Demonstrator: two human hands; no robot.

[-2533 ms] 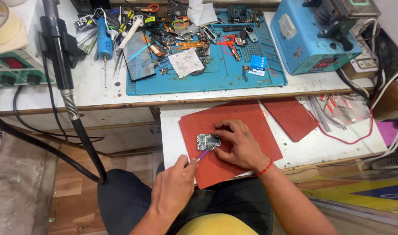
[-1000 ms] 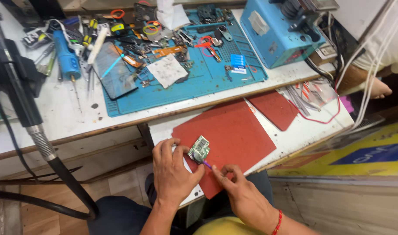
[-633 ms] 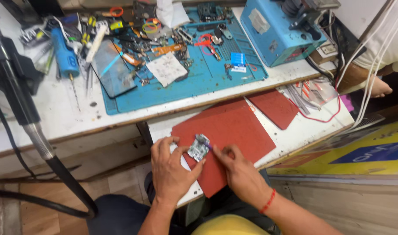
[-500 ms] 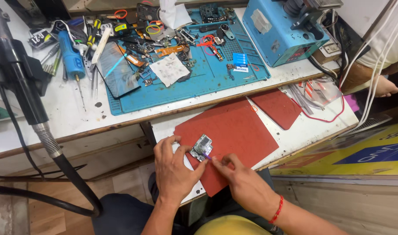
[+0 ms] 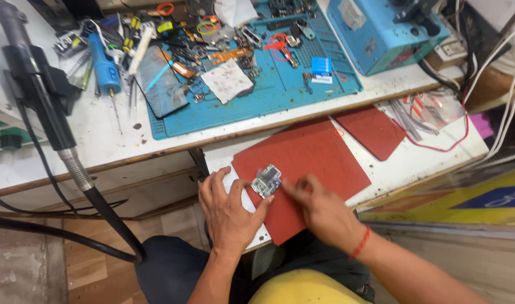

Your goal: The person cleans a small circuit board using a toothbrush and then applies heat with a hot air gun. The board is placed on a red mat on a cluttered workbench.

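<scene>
I see my left hand [image 5: 229, 217] resting on the near corner of the red mat [image 5: 302, 169], its grip closed on the small circuit board [image 5: 267, 181] — thumb at the board's near edge, fingers curled behind its left side. The board sits tilted on the mat, toward its left end, above a white sheet [image 5: 235, 188] that pokes out from under my palm. My right hand [image 5: 319, 211] comes in from the right of the mat, blurred, fingers pinched together just beside the board's right edge; whether they hold a tool I cannot tell. A red thread band [image 5: 360, 243] circles that wrist. The mat lies on the lower white surface [image 5: 420, 163], with a smaller red pad [image 5: 370, 130] just right of it and a red wire loop beyond. Behind the mat, on the upper surface, a blue work mat [image 5: 257, 101] carries scattered parts and a dark phone screen [image 5: 159, 81] — a blue box-shaped unit [image 5: 381, 34] stands at its right end. A black hose [image 5: 72, 169] hangs far left of the mat.
</scene>
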